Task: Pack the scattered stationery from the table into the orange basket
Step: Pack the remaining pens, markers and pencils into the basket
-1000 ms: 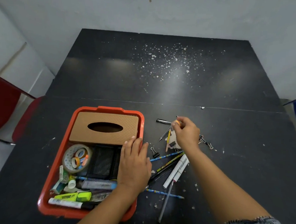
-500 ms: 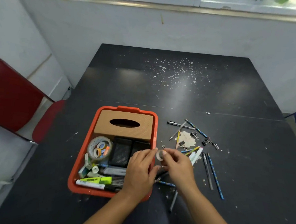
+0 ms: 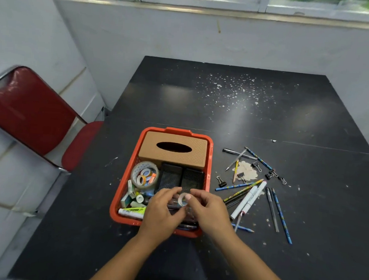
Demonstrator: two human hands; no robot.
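Both hands met over the near half of the orange basket (image 3: 209,162), which sat toward the near edge of the black table (image 3: 266,114). The right hand (image 3: 209,211) pinched one small roll of tape (image 3: 183,199) between thumb and fingertips, its ring held upright above the basket; the left hand (image 3: 162,211) curled its fingers at the roll's other side, though whether they touched it could not be told. Inside the basket lay one brown tissue box (image 3: 174,149) against the far wall, two black mesh holders (image 3: 182,178) side by side, and one large tape roll (image 3: 144,174) with smaller rolls nested in it. Right of the basket, five binder clips (image 3: 221,181) showed, and two white markers (image 3: 250,198) lay together among scattered pens and pencils.
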